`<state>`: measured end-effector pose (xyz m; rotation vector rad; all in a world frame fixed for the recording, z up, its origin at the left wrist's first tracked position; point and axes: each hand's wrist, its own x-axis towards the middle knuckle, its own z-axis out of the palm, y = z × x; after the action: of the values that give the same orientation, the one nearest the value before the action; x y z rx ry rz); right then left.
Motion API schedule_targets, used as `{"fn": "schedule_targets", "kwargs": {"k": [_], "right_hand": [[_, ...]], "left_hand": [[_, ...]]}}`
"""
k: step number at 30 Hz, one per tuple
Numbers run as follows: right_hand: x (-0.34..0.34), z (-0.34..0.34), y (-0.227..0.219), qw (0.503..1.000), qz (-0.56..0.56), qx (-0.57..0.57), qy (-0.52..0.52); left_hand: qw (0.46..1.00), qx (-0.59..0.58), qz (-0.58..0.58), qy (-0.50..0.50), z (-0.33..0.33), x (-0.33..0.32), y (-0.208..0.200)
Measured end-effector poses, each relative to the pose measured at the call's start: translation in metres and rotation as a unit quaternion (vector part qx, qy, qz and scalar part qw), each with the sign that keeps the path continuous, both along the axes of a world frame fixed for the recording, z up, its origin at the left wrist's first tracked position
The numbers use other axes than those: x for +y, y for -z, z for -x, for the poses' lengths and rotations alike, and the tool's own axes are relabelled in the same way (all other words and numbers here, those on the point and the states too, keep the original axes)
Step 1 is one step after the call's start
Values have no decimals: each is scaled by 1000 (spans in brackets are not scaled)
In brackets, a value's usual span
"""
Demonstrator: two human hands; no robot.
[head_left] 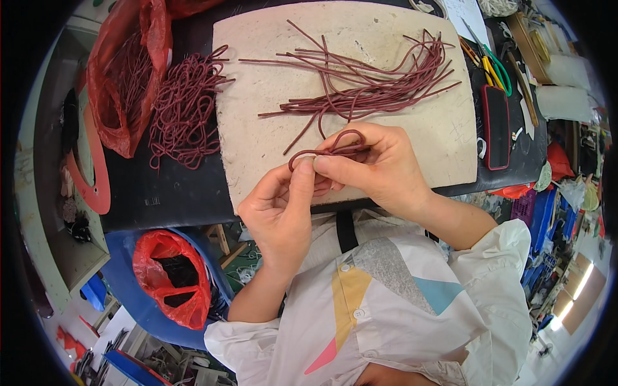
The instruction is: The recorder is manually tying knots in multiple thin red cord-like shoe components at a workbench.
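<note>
Between my two hands, just past the near edge of a pale board (pixel 270 29), is a dark red cord (pixel 335 152) bent into loops. My left hand (pixel 283 206) pinches it between thumb and fingertips. Close beside, my right hand (pixel 376 164) grips the same cord, its thumb tip nearly touching the left thumb. Part of the cord is hidden behind my fingers. Beyond my hands, a loose bundle of straight dark red cords (pixel 360 83) lies across the board. A tangled heap of looped cords (pixel 187 106) rests at the board's left side.
A red plastic bag (pixel 103 96) with more cords stands at the far left. To the right lie a red-edged black phone (pixel 496 127) and green-handled scissors (pixel 501 71). Below left, a blue bin (pixel 122 257) holds a red bag (pixel 145 251). The black tabletop (pixel 148 206) surrounds the board.
</note>
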<state>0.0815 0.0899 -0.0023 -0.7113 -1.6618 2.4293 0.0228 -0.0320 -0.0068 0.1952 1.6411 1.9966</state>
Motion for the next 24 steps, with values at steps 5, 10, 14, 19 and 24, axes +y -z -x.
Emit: {"fn": "schedule_targets", "kwargs": {"k": [5,10,14,19,24], "right_hand": [[13,5,-12,998,45,-21,-31],[26,-1,2,995,-76,-31,-62],[26,-3,1,989,124,-86,0],[29,-6,1,998,26,-52,-2],[25,-8,4,998,-69,-13,-3]], "left_hand": [[993,-92,42,61,14,-8,0],[988,-137,6,73,22,-6,-6],[989,-91,43,110,30,-14,0],[988,-101,48,104,33,-14,-1],[978,-160,13,130,31,-12,-2]]}}
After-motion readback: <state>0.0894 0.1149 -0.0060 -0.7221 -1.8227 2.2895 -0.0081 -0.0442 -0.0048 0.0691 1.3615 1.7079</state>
